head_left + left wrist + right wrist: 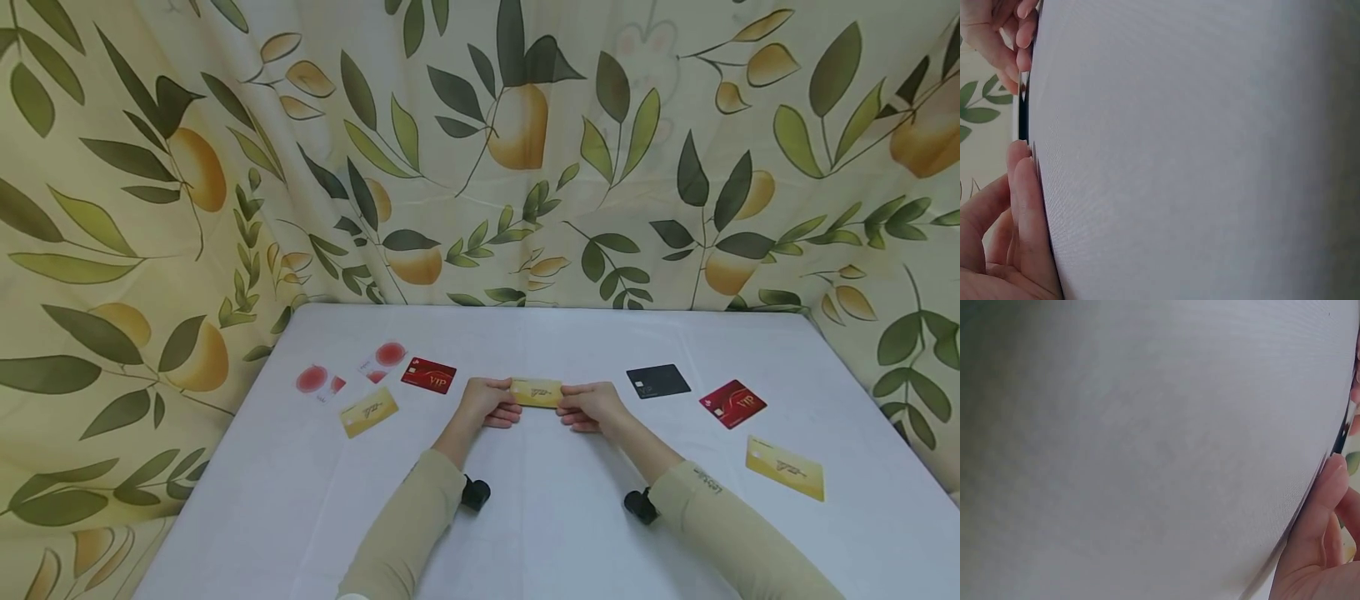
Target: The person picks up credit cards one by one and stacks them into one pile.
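Observation:
In the head view a yellow card (pixel 536 392) lies between my two hands at the middle of the table. My left hand (pixel 489 402) pinches its left end between thumb and fingers. At the opposite end my right hand (pixel 592 407) pinches it the same way. Seen edge-on in the left wrist view, the card (pixel 1023 109) shows as a thin strip close over the white cloth, with left fingers (pixel 1027 206) below it and the right hand (pixel 1004 37) above. Right fingers (pixel 1325 494) grip the card's near end in the right wrist view.
On the left lie two white cards with red circles (pixel 388 355), a red VIP card (pixel 429 376) and a yellow card (pixel 369 412). To the right are a black card (pixel 658 381), a red VIP card (pixel 733 404) and a yellow card (pixel 785 468). A patterned curtain (pixel 480 150) hangs behind the table.

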{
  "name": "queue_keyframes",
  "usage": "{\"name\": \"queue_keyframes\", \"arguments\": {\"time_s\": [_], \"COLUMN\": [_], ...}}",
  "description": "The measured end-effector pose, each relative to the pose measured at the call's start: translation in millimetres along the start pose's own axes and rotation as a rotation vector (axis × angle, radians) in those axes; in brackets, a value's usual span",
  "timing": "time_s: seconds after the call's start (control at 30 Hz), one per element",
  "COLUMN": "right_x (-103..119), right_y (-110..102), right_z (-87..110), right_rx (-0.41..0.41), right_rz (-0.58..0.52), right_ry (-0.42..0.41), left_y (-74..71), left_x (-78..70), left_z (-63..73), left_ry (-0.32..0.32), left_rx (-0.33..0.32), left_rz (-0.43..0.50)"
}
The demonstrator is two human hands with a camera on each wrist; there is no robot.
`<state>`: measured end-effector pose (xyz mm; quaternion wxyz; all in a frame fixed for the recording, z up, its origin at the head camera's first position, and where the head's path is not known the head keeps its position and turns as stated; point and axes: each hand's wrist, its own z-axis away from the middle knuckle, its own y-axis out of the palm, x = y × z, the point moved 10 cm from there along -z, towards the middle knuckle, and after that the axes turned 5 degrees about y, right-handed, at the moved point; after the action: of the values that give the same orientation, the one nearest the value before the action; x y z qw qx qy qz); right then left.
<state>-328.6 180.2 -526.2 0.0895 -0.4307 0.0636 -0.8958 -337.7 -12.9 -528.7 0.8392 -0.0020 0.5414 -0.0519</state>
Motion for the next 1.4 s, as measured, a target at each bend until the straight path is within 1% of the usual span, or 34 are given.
{"name": "queue_keyframes", "arguments": {"time_s": [0.13,0.27,0.5,0.73,0.87,1.0,1.17,1.27,1.33,1.4], "right_x": [-0.1,0.3,1.6,1.9,2.3,0.9,-2.6,-5.5,-6.6,-7.1], "right_y": [0.2,-0.7,-0.4,-1.7,-1.4,-2.7,-12.7,-24.5,-32.9,-44.5], "right_z": [0.8,1.1,2.4,5.2,5.9,7.8,11.5,14.5,18.0,21.7], "right_rx": [0.007,-0.001,-0.021,-0.038,-0.033,-0.037,-0.044,-0.031,-0.004,0.026], "right_rz": [0.015,0.039,0.035,0.019,0.016,-0.017,-0.108,-0.144,-0.163,-0.209], "right_ry": [-0.005,-0.019,-0.056,-0.060,-0.063,-0.028,0.016,0.016,0.011,0.014], "left_y": [0.2,-0.6,-4.8,-5.6,-6.1,-8.5,-11.4,-12.9,-13.1,-10.9], "left_x": [-0.9,-1.7,-3.0,-1.7,-0.8,0.6,3.0,5.1,6.7,6.8], "left_z": [0.9,-1.2,-4.1,-4.4,-5.1,-6.7,-9.3,-10.4,-9.6,-8.1], "left_ry": [0.005,0.017,0.055,0.083,0.080,0.081,0.068,0.026,-0.013,-0.045], "left_rx": [0.004,-0.002,-0.063,-0.092,-0.099,-0.116,-0.138,-0.154,-0.158,-0.142], "left_rz": [-0.006,-0.026,-0.070,-0.035,-0.027,-0.017,0.018,0.051,0.099,0.165]}}
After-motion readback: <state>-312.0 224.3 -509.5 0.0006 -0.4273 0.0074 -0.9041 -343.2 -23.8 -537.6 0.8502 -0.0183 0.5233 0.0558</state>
